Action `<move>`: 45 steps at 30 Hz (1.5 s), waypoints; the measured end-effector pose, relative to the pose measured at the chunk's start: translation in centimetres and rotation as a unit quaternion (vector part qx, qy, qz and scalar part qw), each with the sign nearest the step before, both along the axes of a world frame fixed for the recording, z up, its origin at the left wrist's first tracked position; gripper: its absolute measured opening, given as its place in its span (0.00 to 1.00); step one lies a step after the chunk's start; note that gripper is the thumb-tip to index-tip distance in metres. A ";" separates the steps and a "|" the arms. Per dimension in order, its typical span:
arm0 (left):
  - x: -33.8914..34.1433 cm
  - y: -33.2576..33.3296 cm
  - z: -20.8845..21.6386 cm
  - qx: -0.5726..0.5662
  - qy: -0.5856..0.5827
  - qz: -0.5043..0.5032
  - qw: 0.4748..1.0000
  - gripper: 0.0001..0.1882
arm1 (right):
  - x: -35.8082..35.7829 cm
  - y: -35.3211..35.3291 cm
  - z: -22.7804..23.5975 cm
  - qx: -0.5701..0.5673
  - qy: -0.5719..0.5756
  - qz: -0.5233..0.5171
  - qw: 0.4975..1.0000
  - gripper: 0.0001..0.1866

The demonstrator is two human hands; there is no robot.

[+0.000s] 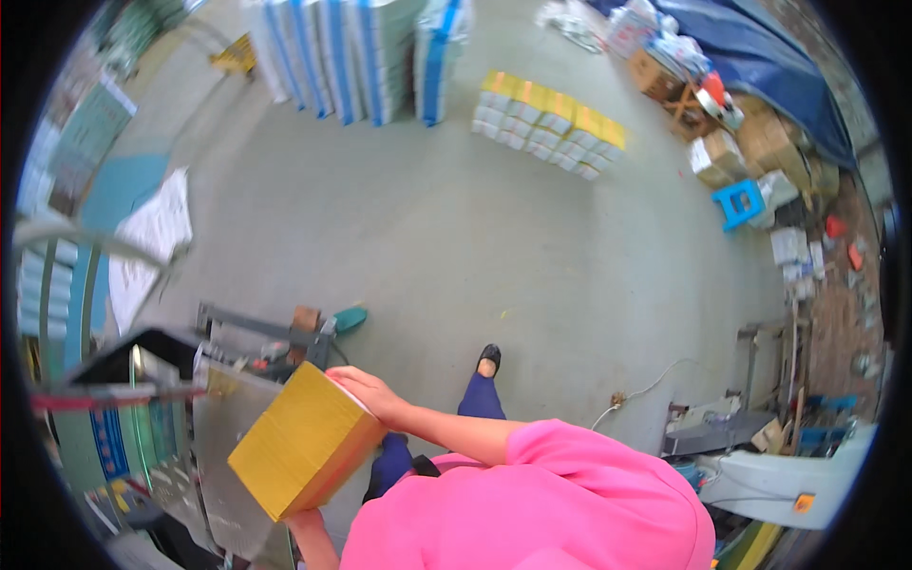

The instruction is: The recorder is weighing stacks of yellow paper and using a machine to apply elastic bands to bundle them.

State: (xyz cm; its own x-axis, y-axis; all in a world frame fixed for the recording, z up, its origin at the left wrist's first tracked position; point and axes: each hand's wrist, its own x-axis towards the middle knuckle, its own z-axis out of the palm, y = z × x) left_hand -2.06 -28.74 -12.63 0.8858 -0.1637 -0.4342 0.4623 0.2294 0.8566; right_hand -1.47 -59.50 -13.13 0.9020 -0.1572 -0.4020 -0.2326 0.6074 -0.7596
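Observation:
A box-shaped block with a yellow top [299, 442] is tilted in front of me at the lower left, between my two hands. My right hand [372, 394] presses against its far right side, fingers laid along the edge, where a strip of white shows. My left hand [306, 524] supports the near lower corner; most of its fingers are hidden beneath the block. Below and left of the block is a grey metal work surface [223, 484], part of a machine. Whether the block touches that surface I cannot tell.
Rows of yellow-topped white stacks [551, 119] stand on the floor ahead. Tall white bundles with blue stripes [366, 57] are behind them to the left. Cardboard boxes [717, 157] and a blue stool [738, 202] line the right. A cable [655, 382] lies on the floor.

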 end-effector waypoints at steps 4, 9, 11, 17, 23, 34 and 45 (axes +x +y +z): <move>-0.1 -20.8 2.9 -0.051 0.133 -0.045 0.989 0.26 | -8.0 -15.0 -4.4 0.031 0.141 -0.097 0.985 0.19; -2.8 -37.9 3.5 0.062 0.127 -0.181 0.973 0.23 | -17.7 -29.3 -2.6 0.082 0.185 -0.182 0.962 0.17; -2.2 -42.7 3.9 0.110 0.136 -0.252 0.952 0.20 | -20.5 -34.1 -2.8 0.092 0.137 -0.184 0.969 0.16; 0.4 -57.5 3.3 0.143 0.102 -0.386 0.906 0.29 | -21.8 -44.0 -1.2 0.126 0.133 -0.336 0.924 0.17; 4.3 -70.6 2.7 0.072 0.169 -0.285 0.941 0.29 | -17.1 -55.3 -2.8 0.104 0.182 -0.277 0.938 0.17; 18.9 -94.0 2.2 0.071 0.186 -0.289 0.937 0.32 | -2.2 -80.4 -3.6 0.063 0.154 -0.237 0.957 0.21; 29.3 -117.2 -10.3 -0.078 0.300 -0.098 0.946 0.24 | 15.2 -109.6 -13.4 -0.051 0.274 -0.096 0.956 0.21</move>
State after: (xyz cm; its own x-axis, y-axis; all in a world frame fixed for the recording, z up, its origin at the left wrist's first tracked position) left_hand 27.25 -145.90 -22.96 0.4345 -0.4031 -0.8054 0.9007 0.1913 0.3902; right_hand 13.75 -169.06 -26.57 0.5115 -0.3634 -0.7787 -0.5033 0.6078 -0.6142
